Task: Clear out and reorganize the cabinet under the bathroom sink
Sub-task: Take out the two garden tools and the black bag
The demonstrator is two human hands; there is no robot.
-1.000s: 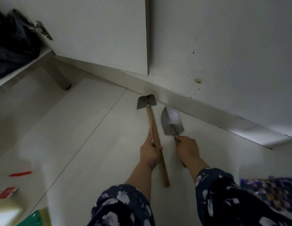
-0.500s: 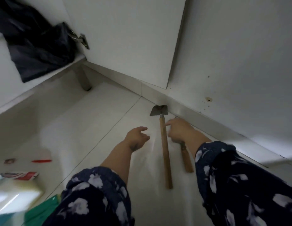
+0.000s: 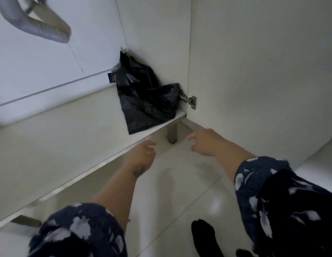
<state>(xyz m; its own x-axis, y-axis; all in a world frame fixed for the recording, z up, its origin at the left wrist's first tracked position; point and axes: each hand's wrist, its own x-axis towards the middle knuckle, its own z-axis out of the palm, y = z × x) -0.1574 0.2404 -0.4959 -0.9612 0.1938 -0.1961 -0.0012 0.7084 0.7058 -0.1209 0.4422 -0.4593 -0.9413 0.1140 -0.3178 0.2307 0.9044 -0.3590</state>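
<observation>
Both hands reach empty toward the cabinet, left hand point(image 3: 143, 154) and right hand point(image 3: 204, 143) released; only a black plastic bag point(image 3: 144, 101) remains on the cabinet shelf point(image 3: 50, 127) at twelve o'clock; clearing looks nearly done.

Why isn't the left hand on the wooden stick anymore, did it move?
Yes. The left hand let go of the tool and now reaches, holding nothing, toward the cabinet shelf edge, below the black bag.

You face a glossy pale tiled floor point(image 3: 180, 191) and a plain white wall point(image 3: 263, 62) under dim light
</observation>
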